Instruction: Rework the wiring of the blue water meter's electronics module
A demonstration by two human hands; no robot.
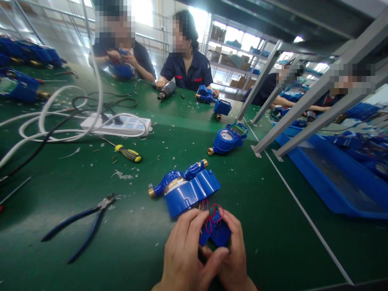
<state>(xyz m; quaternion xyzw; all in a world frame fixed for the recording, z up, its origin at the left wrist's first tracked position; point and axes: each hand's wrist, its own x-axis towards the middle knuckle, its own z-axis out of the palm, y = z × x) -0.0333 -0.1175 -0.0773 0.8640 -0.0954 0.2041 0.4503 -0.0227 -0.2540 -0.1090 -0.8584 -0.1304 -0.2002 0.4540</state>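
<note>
Low in the head view, my left hand (186, 242) and my right hand (235, 246) are closed round a small blue plastic housing (221, 234). Red wires (209, 222) loop out of it, and some run toward a blue water meter (184, 194) just beyond my fingers. This meter lies tilted on its side, with brass threaded ends showing. My fingers hide part of the housing. Farther off, another water meter (226, 139) lies with its round dial up and its wired compartment uncovered.
On the green table (136, 250) lie cutting pliers (98, 212), a yellow-black screwdriver (129, 153) and a white power strip (121, 124) with coiled cables. A heat gun (166, 90) is near a co-worker (189, 64). Metal posts (303, 97) and a blue tray (339, 178) stand at right.
</note>
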